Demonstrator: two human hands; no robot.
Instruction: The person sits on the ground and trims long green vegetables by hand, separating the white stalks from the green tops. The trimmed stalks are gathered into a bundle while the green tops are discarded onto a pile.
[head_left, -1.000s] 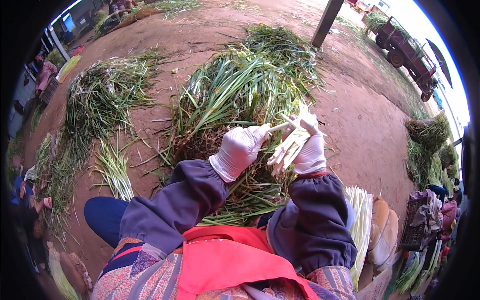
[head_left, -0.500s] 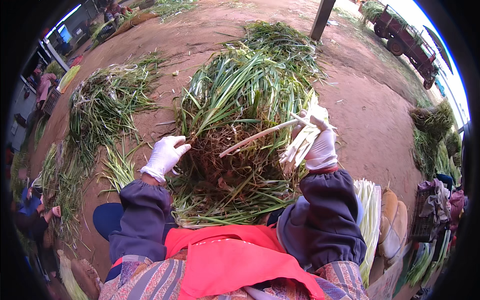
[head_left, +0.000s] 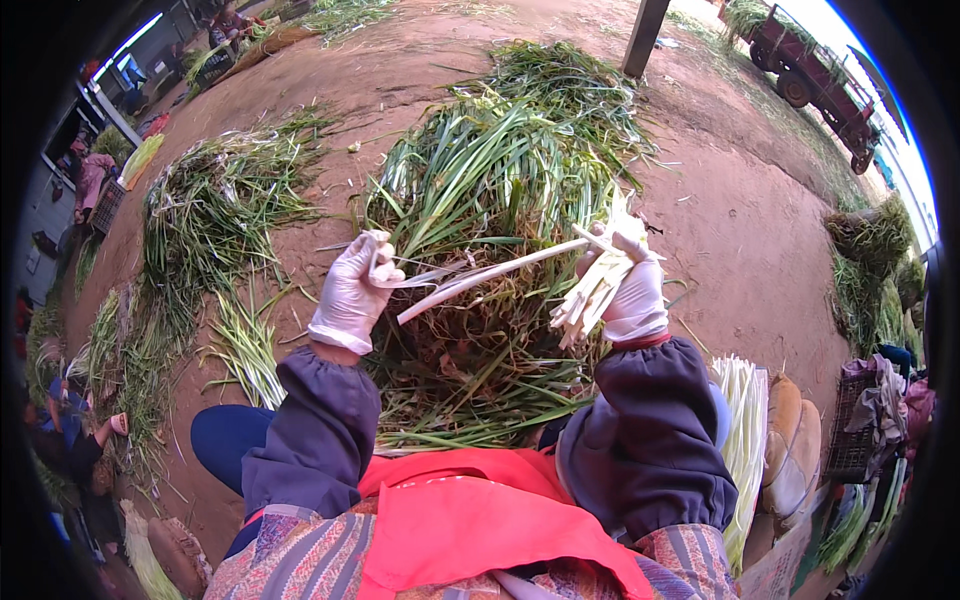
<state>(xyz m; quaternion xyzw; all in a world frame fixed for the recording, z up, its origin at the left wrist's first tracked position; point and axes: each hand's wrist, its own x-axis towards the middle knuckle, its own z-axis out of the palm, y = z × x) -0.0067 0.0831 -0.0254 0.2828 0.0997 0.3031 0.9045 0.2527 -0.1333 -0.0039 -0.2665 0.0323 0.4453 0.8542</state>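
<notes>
My right hand (head_left: 635, 288), in a white glove, is closed around a bunch of pale white-green stalks (head_left: 587, 300). One longer white stalk (head_left: 485, 282) sticks out from this bunch toward the left. My gloved left hand (head_left: 352, 288) is closed, its fingers pinching a thin whitish strip of leaf skin (head_left: 425, 277) beside that stalk's thick end. Below both hands lies a heap of long green leafy plants (head_left: 480, 190), its near side a tangle of brown, dry roots and leaves (head_left: 455, 350).
Another green heap (head_left: 215, 200) lies to the left on reddish ground. Cleaned white stalks (head_left: 742, 440) are stacked by my right side. A dark post (head_left: 645, 38) stands beyond the heap, and a red cart (head_left: 815, 85) at far right. Other people sit at the left edge.
My left hand has risen and moved right, from the heap's left edge to the long stalk, and now pinches a pale strip. The right hand has shifted slightly left with its bunch.
</notes>
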